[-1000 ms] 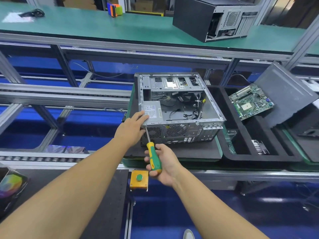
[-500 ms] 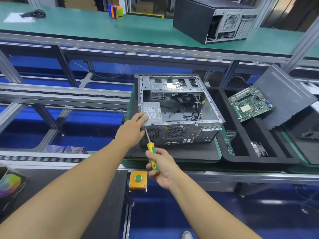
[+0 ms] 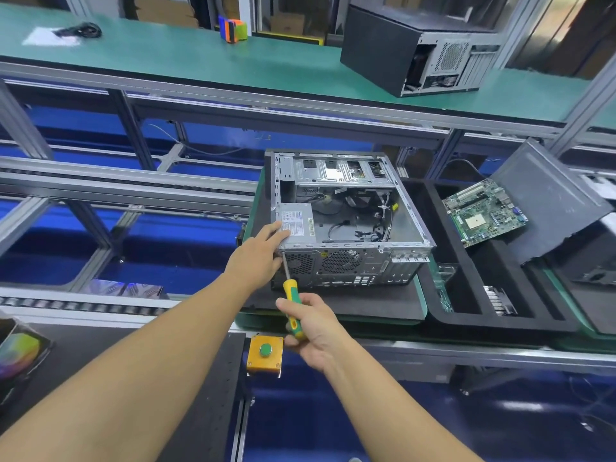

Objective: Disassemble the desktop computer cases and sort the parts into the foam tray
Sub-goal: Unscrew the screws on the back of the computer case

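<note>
The open desktop case (image 3: 350,265) sits in the middle of the frame on a dark pad, open side up, with its perforated rear panel facing the bottom of the frame and so facing the person. To its right is the black foam tray (image 3: 500,323). A grey side panel (image 3: 546,201) leans over the tray's far right edge, and a green motherboard (image 3: 485,211) lies tilted in one of its compartments. A second, closed-up case (image 3: 383,51) waits on the green counter (image 3: 200,58) at the top of the frame.

The power supply (image 3: 298,223) is in the case's lower-left corner, and the work centres on that corner. The left hand (image 3: 256,258) reaches in from the lower left. Its fingers rest flat on the top edge of the case over the power supply, bracing it rather than gripping.

The right hand (image 3: 313,328) is just below and right of the left, with the two hands near each other but not touching. Its fingers are wrapped around the yellow-and-green handle of a screwdriver (image 3: 290,295). The tool's long axis runs from the handle up and slightly left, and the shaft ends at the upper-left corner of the rear panel, just beside the left hand's knuckles.

The tip appears to meet a mounting screw there, though the contact is too small to confirm. Judging by this, the next turn depends on keeping the shaft square to the rear panel.
</note>
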`<state>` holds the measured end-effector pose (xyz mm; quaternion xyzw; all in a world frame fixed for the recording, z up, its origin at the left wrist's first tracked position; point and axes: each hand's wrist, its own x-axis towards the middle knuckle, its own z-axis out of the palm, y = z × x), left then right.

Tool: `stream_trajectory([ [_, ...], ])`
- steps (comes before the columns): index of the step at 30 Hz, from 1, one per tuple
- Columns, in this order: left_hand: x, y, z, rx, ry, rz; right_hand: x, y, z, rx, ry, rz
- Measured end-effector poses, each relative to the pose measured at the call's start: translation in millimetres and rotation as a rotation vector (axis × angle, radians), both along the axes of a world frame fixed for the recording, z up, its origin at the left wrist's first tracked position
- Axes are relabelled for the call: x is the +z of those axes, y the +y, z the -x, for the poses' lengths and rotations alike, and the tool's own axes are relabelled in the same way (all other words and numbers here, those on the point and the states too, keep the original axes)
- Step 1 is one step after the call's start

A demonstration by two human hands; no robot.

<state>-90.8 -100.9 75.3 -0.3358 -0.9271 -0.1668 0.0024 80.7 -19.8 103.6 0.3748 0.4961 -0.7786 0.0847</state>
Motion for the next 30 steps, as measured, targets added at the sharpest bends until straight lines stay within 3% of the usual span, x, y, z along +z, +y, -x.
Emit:
stream_trajectory([
  [12, 5, 0, 1, 0.0, -0.015, 0.041, 17, 13, 4, -0.081, -0.017, 0.383],
  [16, 10, 2, -2, 0.025, 0.01, 0.09, 15, 6, 2, -0.063, 0.037, 0.309],
  [22, 13, 11, -6, 0.088, 0.068, 0.134, 7, 5, -2, -0.088, 0.042, 0.037],
  [30, 14, 11, -7, 0.086, 0.066, 0.088, 14, 4, 3, -0.05, 0.004, 0.178],
])
